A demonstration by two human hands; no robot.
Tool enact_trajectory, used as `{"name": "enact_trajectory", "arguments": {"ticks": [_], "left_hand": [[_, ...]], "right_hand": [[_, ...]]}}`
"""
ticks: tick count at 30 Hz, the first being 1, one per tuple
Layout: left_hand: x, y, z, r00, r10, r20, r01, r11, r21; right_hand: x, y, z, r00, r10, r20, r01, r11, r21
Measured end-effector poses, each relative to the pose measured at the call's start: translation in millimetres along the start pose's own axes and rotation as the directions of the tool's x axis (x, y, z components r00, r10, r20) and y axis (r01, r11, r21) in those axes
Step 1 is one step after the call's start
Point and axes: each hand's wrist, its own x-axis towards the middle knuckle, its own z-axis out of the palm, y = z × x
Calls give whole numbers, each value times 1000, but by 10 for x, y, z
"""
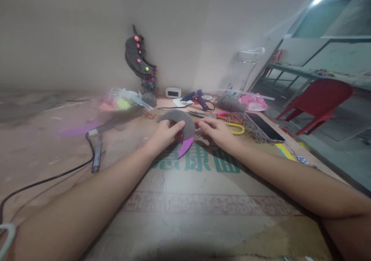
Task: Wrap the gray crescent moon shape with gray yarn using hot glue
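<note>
A purple crescent [185, 147], mostly wrapped in grey yarn, is held upright over the cardboard. My left hand [169, 131] grips its inner side, thumb on the front of the wrapping. The lower purple tip is bare. Just right of the crescent, my right hand [216, 131] has thumb and forefinger pinched together, with what looks like a thin strand of grey yarn at the fingertips. Loose grey yarn [253, 127] lies tangled to the right of that hand. Scissors with yellow handles [239, 128] and orange-handled scissors [228, 117] lie just behind it.
Behind are a glue gun [199, 100], a small digital clock [173, 92], a water bottle [245, 70] and a yarn ball [230, 103]. A phone [265, 127] lies right. A finished-looking grey crescent [135, 56] stands by the wall. Left are a marker [97, 155] and a black cable [66, 171].
</note>
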Motion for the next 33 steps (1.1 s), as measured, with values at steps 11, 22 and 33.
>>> {"name": "enact_trajectory", "arguments": {"ticks": [11,22,33], "left_hand": [[-132,71,132,992,106,-62,-98,988,119],[-225,139,198,993,84,78,-98,977,192],[-211,110,183,988,149,43,-155,961,228]], "right_hand": [[-31,1,40,992,89,-90,-77,989,128],[-46,-18,70,994,92,65,-109,936,334],[-41,8,59,986,58,159,-114,922,370]]}}
